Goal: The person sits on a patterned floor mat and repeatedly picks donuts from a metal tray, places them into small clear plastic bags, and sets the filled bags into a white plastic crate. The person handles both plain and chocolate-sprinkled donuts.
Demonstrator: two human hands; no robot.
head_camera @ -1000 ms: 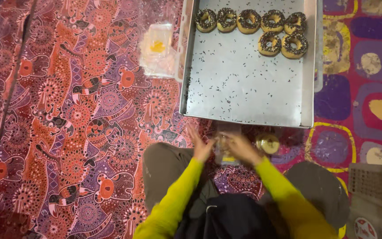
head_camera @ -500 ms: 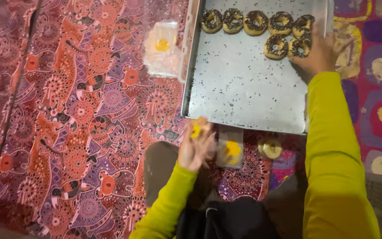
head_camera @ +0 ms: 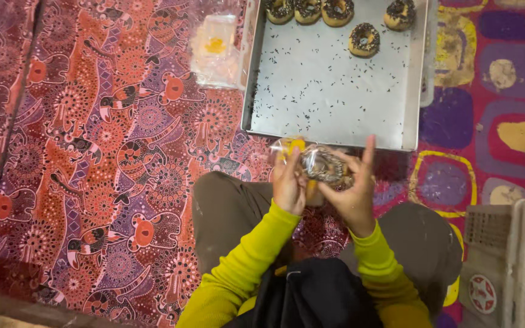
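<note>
The person sits on the patterned floor cloth (head_camera: 92,152). Both hands meet just below the metal tray (head_camera: 329,97). The left hand (head_camera: 289,182) and the right hand (head_camera: 350,191) each close their grip on a clear bag (head_camera: 299,152) with a chocolate doughnut (head_camera: 326,167) inside. More doughnuts (head_camera: 364,39) lie on the tray's far side. Another clear bag (head_camera: 217,51) lies beside the tray, a grey crate (head_camera: 505,255) at the right
</note>
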